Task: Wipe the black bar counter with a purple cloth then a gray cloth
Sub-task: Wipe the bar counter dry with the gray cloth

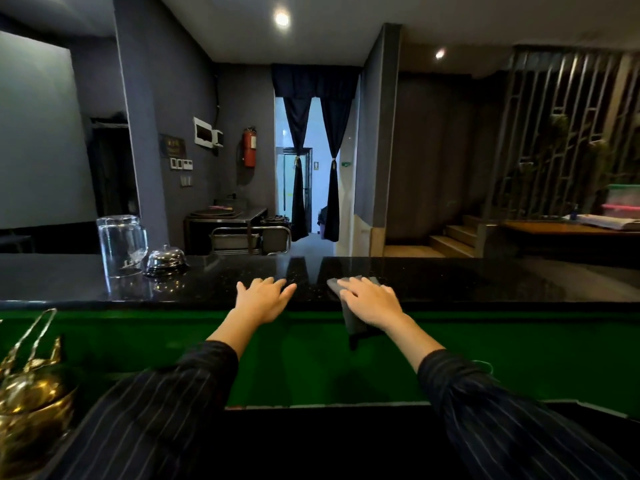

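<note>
- The gray cloth [351, 311] lies with its long axis running from the counter's top toward the person, its far end flat on the black counter [450, 282] and its near end drooping over the front edge against the green panel [519, 355].
- The right hand [372, 301] lies palm-down on the cloth, fingers spread and pointing away and slightly left, pressing it flat rather than gripping it.
- The left hand [265, 299] rests flat on the bare counter just beside it, fingers wide and angled to the right, holding nothing.
- Well to the left on the counter stand an upturned glass [121, 245] and, just beside it, a chrome service bell [166, 259].
- A brass vessel [33, 407] with a tall handle sits at the lower left, nearer the person; whether it is a pot or a bowl I cannot tell from here.
- Nothing lies between the hands and the glass.
</note>
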Motion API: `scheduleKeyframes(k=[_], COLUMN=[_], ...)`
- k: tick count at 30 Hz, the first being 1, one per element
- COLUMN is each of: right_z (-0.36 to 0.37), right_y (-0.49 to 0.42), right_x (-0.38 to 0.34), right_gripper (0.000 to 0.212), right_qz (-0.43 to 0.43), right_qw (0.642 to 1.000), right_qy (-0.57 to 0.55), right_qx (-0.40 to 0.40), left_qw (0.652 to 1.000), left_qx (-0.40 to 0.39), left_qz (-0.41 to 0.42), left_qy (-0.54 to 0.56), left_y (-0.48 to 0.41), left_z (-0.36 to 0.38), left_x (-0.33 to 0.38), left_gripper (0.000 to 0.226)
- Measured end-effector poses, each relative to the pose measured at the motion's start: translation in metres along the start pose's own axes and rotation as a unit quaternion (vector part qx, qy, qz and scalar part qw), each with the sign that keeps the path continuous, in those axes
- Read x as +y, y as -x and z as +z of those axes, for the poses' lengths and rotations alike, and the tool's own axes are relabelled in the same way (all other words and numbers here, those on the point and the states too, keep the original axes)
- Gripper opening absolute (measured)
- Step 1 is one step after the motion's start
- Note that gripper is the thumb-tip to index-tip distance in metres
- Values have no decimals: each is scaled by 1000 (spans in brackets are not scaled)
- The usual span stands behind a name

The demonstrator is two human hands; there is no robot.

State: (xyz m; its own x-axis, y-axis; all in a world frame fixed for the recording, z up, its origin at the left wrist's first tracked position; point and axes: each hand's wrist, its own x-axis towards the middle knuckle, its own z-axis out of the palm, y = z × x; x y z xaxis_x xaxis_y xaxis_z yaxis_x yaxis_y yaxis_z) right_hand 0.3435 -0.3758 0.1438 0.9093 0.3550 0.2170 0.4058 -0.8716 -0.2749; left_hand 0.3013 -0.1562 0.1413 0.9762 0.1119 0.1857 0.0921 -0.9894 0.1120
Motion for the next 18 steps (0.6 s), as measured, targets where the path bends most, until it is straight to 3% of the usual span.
scheduleKeyframes(k=[4,9,13,15,18], right_z=[-37,-56,-53,-49,-30], right_y=[-18,-36,-62,-77,-102], right_x=[63,146,159,146,103], right_gripper=[51,56,65,69,70], right_qz=[63,206,274,280,206], right_qw=[994,973,955,951,969], right_qy=[27,63,98,115,118], right_qx=[-81,-81,-61,-57,-73], left_qw=[999,996,994,997,998], left_qx=[-9,-57,-51,-29,-18], left_qz=[-1,1,-17,-29,-46], left_qy=[-34,-75,-93,-69,-43], left_y=[-1,-11,-18,-20,-20], left_z=[2,5,10,11,12], left_x=[-1,-5,-5,0,5], left_gripper=[51,50,50,49,49])
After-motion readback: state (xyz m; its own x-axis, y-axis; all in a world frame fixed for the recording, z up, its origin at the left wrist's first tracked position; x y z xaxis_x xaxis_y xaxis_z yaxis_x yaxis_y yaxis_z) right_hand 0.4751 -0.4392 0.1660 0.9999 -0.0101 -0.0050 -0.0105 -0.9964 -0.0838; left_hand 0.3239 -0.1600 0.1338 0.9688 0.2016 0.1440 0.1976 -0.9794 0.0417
